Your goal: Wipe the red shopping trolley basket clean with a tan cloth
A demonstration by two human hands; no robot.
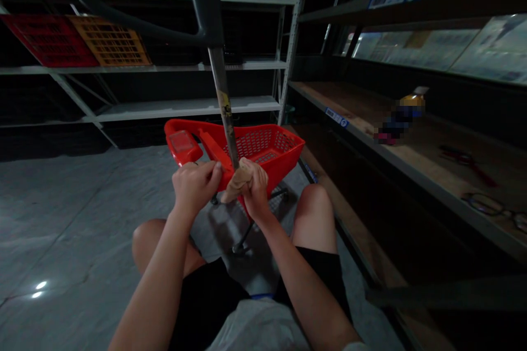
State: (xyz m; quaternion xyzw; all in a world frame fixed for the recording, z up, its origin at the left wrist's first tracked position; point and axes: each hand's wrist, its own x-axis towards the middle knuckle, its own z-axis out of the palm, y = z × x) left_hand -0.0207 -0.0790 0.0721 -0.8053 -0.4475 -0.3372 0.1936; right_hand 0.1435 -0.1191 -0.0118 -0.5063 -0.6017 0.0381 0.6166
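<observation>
A red plastic shopping cart (pixel 284 145) stands in front of my knees. A metal post (pixel 225 104) rises from it to a dark grey handle (pixel 203 0) at the top of the view. My left hand (pixel 194 185) is closed at the cart's near edge, left of the post, thumb towards the post. My right hand (pixel 257 186) is closed on a crumpled beige cloth (pixel 239 182), which lies against the foot of the post. The fingertips of my left hand are hidden.
White shelving (pixel 189 107) behind the cart bears a red crate (pixel 49 38) and an orange crate (pixel 110 41). On the wooden shelf (pixel 362 131) at right are a bottle (pixel 414 101), a dark-and-red tool (pixel 467 162) and glasses (pixel 489 205). The cart's wheels (pixel 239 248) rest on grey floor.
</observation>
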